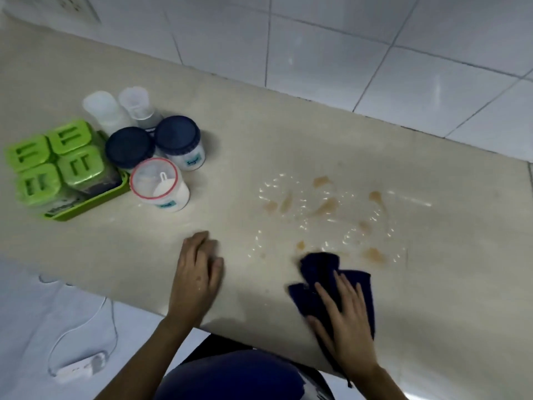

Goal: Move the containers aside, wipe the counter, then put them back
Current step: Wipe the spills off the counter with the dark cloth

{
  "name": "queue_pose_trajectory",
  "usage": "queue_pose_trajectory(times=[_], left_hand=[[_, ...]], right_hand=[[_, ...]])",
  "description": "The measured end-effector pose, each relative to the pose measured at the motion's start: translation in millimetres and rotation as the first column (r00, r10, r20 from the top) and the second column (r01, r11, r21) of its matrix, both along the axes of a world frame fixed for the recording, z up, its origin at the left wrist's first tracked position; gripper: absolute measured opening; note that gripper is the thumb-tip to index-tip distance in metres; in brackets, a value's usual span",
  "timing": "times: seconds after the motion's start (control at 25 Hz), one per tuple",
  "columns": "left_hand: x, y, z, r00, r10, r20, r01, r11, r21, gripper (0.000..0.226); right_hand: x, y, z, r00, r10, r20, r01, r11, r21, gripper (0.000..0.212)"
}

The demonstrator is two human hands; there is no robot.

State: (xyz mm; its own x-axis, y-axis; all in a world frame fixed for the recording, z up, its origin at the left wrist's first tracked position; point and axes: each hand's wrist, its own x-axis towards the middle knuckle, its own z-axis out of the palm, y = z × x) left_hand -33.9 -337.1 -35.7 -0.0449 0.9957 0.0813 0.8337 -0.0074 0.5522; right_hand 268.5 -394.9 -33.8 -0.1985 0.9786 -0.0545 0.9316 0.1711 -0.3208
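Note:
The containers stand grouped at the left of the beige counter [288,140]: a green tray [95,197] with several green-lidded boxes, two dark-lidded jars [178,140], a red-rimmed clear jar [158,186] holding white powder and a scoop, and two clear bottles [106,111] behind. Brown spots and wet ring marks [326,209] cover the counter's middle. My right hand [343,324] lies flat on a dark blue cloth [320,272] at the near edge, just below the spill. My left hand [199,269] rests palm-down on the bare counter, holding nothing.
A white-tiled wall runs along the counter's far side. Below the near edge on the floor lie a white power strip [80,368] and its cable. My dark-clothed body is close against the counter's front edge.

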Motion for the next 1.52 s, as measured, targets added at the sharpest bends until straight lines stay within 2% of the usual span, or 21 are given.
queue_pose_trajectory(times=[0.12, 0.24, 0.36, 0.44, 0.52, 0.6, 0.64, 0.68, 0.76, 0.8, 0.84, 0.92, 1.04, 1.08, 1.16, 1.24, 1.28, 1.32, 1.4, 1.48, 1.52], left_hand=[[-18.8, -0.2, -5.2, 0.997, -0.069, -0.044, 0.071, 0.996, 0.049, 0.030], [-33.9, 3.6, -10.6, 0.991, -0.092, -0.094, 0.098, 0.994, 0.055, 0.029], [-31.4, 4.7, -9.7, 0.989, -0.093, -0.112, 0.098, 0.994, 0.042, 0.032], [-28.7, 5.3, -9.6, 0.988, -0.099, -0.118, 0.103, 0.994, 0.030, 0.033], [-32.4, 4.2, -7.6, 0.990, -0.092, -0.103, 0.094, 0.995, 0.015, 0.034], [-32.3, 2.1, -8.2, 0.990, -0.094, -0.101, 0.095, 0.996, 0.004, 0.035], [-32.4, 1.5, -8.1, 0.990, -0.097, -0.103, 0.098, 0.995, 0.005, 0.035], [-32.6, 1.9, -8.0, 0.990, -0.099, -0.105, 0.101, 0.995, 0.008, 0.035], [-32.8, 4.6, -7.4, 0.990, -0.103, -0.099, 0.104, 0.995, 0.005, 0.036], [-32.1, 5.8, -8.3, 0.990, -0.098, -0.098, 0.099, 0.995, 0.004, 0.036], [-31.7, 6.2, -9.5, 0.991, -0.093, -0.101, 0.093, 0.996, 0.001, 0.037], [-30.8, 5.3, -9.6, 0.990, -0.078, -0.117, 0.077, 0.997, -0.010, 0.037], [-30.3, 5.5, -7.3, 0.988, -0.082, -0.127, 0.082, 0.997, -0.012, 0.037], [-30.0, 4.9, -7.0, 0.989, -0.090, -0.119, 0.089, 0.996, -0.017, 0.037], [-32.3, 4.3, -7.0, 0.989, -0.100, -0.106, 0.099, 0.995, -0.018, 0.037], [-33.9, 4.3, -8.0, 0.989, -0.107, -0.104, 0.107, 0.994, -0.009, 0.037], [-34.2, 4.4, -8.6, 0.988, -0.112, -0.106, 0.113, 0.994, -0.001, 0.038], [-34.7, 5.2, -9.1, 0.987, -0.118, -0.109, 0.119, 0.993, 0.005, 0.038], [-34.7, 5.9, -10.2, 0.985, -0.121, -0.119, 0.123, 0.992, 0.003, 0.039], [-34.4, 6.6, -11.9, 0.988, -0.114, -0.106, 0.114, 0.993, -0.007, 0.039], [-33.8, 6.5, -12.4, 0.989, -0.111, -0.097, 0.110, 0.994, -0.010, 0.038]], right_hand=[[-80.6, 39.9, -4.9, 0.943, 0.333, 0.021, -0.334, 0.942, 0.033, 0.056], [-104.4, 93.6, -6.9, 0.903, 0.429, 0.034, -0.430, 0.901, 0.056, 0.057], [-62.3, 121.2, -7.9, 0.966, 0.259, 0.015, -0.259, 0.963, 0.071, 0.059], [-30.5, 113.6, -7.0, 0.999, 0.032, -0.008, -0.031, 0.995, 0.092, 0.061], [-24.0, 85.7, -7.5, 0.982, -0.188, -0.008, 0.188, 0.979, 0.079, 0.060], [-43.5, 54.5, -8.5, 0.974, -0.228, 0.001, 0.227, 0.970, 0.085, 0.057], [-60.8, 43.9, -9.0, 0.991, -0.134, -0.002, 0.134, 0.987, 0.088, 0.054], [-78.7, 40.3, -8.8, 0.999, 0.041, -0.005, -0.040, 0.996, 0.080, 0.053], [-106.1, 61.3, -9.7, 0.903, 0.430, 0.018, -0.430, 0.901, 0.063, 0.052], [-111.7, 83.8, -11.0, 0.841, 0.541, 0.024, -0.541, 0.838, 0.069, 0.053], [-114.2, 109.0, -11.8, 0.818, 0.576, 0.009, -0.574, 0.814, 0.084, 0.053], [-108.1, 161.6, -11.6, 0.883, 0.468, -0.024, -0.463, 0.879, 0.115, 0.055], [-76.4, 217.8, -12.1, 0.995, 0.087, -0.042, -0.081, 0.989, 0.124, 0.059], [-66.7, 219.3, -12.7, 0.996, -0.064, -0.063, 0.071, 0.990, 0.121, 0.060], [-65.5, 197.9, -13.5, 0.929, -0.351, -0.119, 0.364, 0.925, 0.108, 0.061], [-85.6, 154.1, -13.6, 0.883, -0.457, -0.110, 0.468, 0.876, 0.120, 0.058], [-98.6, 130.9, -13.6, 0.909, -0.409, -0.083, 0.417, 0.900, 0.129, 0.057], [-109.3, 112.0, -12.4, 0.955, -0.290, -0.063, 0.296, 0.946, 0.129, 0.055], [-117.1, 96.6, -12.0, 0.994, 0.099, -0.053, -0.093, 0.991, 0.096, 0.053], [-106.1, 116.0, -10.0, 0.902, 0.427, -0.066, -0.424, 0.904, 0.060, 0.056], [-97.0, 129.8, -8.4, 0.857, 0.512, -0.060, -0.509, 0.859, 0.063, 0.057]])
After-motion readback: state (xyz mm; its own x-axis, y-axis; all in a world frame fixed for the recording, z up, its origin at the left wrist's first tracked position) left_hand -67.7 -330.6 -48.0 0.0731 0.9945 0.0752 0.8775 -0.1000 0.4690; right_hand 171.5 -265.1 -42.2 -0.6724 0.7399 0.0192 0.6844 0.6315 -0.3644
